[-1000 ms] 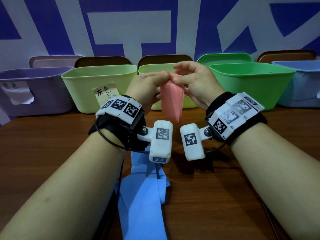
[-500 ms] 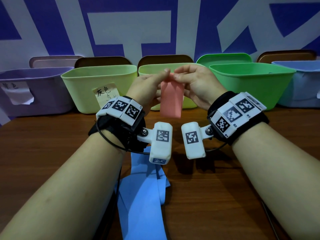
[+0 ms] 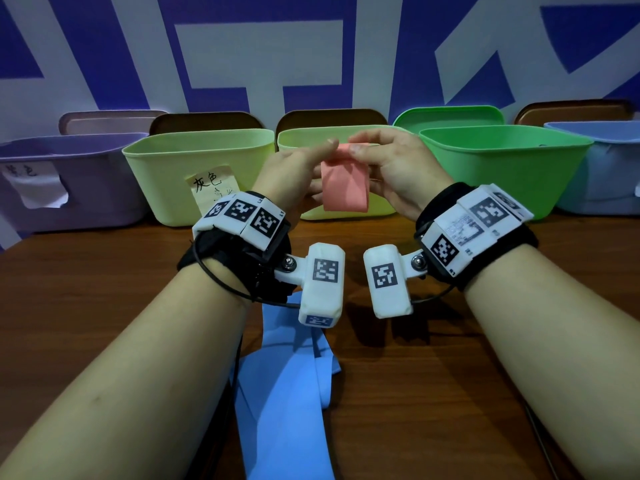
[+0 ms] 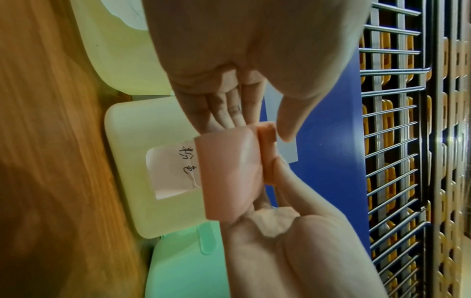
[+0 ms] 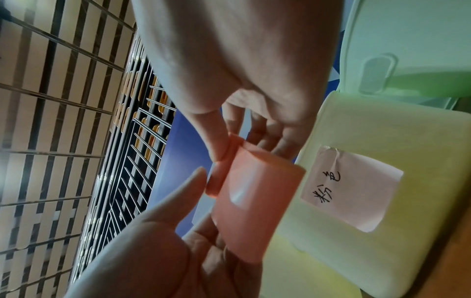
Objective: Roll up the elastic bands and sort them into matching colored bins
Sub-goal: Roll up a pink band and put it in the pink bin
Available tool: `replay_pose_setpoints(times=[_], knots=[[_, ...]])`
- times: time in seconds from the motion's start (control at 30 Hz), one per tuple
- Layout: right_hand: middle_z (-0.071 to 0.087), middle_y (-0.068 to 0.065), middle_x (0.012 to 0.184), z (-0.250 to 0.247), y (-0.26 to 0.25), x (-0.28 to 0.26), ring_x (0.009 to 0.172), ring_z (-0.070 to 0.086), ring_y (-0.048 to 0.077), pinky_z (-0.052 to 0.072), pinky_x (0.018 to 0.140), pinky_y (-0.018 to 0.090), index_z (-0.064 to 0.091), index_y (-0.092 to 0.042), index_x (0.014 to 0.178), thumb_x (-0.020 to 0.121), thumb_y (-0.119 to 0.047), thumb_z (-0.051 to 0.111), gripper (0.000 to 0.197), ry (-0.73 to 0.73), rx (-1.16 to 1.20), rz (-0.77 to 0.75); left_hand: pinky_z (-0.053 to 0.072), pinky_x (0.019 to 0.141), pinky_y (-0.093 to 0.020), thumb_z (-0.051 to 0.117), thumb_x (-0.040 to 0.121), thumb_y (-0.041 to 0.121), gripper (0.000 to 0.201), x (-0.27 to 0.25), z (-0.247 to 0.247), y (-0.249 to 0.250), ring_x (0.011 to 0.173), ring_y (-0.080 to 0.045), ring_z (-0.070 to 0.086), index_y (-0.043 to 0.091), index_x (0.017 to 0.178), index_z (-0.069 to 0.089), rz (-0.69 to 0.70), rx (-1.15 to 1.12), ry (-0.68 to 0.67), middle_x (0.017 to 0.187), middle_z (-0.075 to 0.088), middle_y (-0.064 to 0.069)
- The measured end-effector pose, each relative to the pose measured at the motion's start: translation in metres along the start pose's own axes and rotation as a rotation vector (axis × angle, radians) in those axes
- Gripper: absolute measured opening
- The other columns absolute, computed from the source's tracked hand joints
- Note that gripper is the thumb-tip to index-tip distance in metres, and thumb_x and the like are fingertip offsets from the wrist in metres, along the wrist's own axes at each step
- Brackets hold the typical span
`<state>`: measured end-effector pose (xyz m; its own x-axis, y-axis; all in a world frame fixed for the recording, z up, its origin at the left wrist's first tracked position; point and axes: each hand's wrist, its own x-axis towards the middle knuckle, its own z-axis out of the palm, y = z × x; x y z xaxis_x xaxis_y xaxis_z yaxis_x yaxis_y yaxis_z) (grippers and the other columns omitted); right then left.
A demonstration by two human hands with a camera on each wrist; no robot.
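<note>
Evidently the rolling step is in hand: the pink band (image 3: pixel 344 187) is held in the air above the surface (image 3: pixel 450 358), in front of the row of bins. Its top edge has been wound into a small roll, which is pinched between thumb and fingers of the left hand (image 3: pixel 294 174) at one end and of the right hand (image 3: pixel 391 168) at the other, so each grip is closed on the band. The unrolled remainder hangs down as a flat flap.

For the next move, it is judged that the roll must be turned further by both thumbs together, evenly, so that the flap is taken up without skewing. Only then can the band be dropped into its bin.

A paper note reading 粉色 (pink) (image 5: pixel 349 187) is seen on the pale yellow-green bin (image 3: pixel 381 136) directly behind the band, so this bin is taken as the destination. Another note, 灰色 (grey) (image 3: pixel 213 187), is fixed to the yellow-green bin on the left (image 3: pixel 162 181). The note on the purple bin (image 3: pixel 86 188) cannot be read with certainty. Square black-and-white coded markers are worn on both wrists.

A blue band (image 3: pixel 284 403) lies unrolled on the surface, near the forearms.
</note>
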<state>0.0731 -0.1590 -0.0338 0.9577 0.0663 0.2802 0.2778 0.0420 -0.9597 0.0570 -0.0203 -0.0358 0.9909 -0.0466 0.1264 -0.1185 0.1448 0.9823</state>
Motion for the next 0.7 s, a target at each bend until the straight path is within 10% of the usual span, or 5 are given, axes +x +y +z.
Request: replay_pose_setpoints(times=[0.33, 0.5, 0.7], knots=[[0.067, 0.013, 0.099, 0.0025, 0.0026, -0.0004, 0.080, 0.067, 0.020, 0.055, 0.060, 0.028, 0.063, -0.006, 0.110, 0.094, -0.027, 0.059, 0.027, 0.015, -0.031, 0.087, 0.050, 0.051, -0.019, 0.054, 0.092, 0.001, 0.024, -0.0014, -0.0003, 0.0013, 0.063, -0.012, 0.068, 0.007, 0.114, 0.062, 0.033, -0.022, 0.056, 0.097, 0.069, -0.012], [0.065, 0.014, 0.112, 0.0025, 0.0021, 0.0005, 0.094, 0.065, 0.023, 0.053, 0.061, 0.025, 0.065, -0.018, 0.093, 0.092, -0.013, 0.060, 0.007, 0.023, -0.046, 0.031, 0.049, 0.051, -0.019, 0.061, 0.093, 0.023, 0.016, -0.0015, 0.0012, 0.0005, 0.051, -0.010, 0.060, 0.008, 0.098, 0.063, -0.016, 0.010, 0.046, 0.072, 0.064, -0.003], [0.068, 0.011, 0.102, 0.0016, 0.0002, -0.0028, 0.077, 0.068, 0.018, 0.052, 0.058, 0.024, 0.063, -0.014, 0.112, 0.092, -0.029, 0.060, 0.025, -0.008, -0.053, 0.077, 0.047, 0.050, -0.019, 0.063, 0.090, 0.009, 0.004, 0.0023, -0.0029, -0.0020, 0.053, -0.009, 0.061, 0.012, 0.092, 0.065, 0.024, 0.041, 0.079, 0.081, 0.068, -0.008]])
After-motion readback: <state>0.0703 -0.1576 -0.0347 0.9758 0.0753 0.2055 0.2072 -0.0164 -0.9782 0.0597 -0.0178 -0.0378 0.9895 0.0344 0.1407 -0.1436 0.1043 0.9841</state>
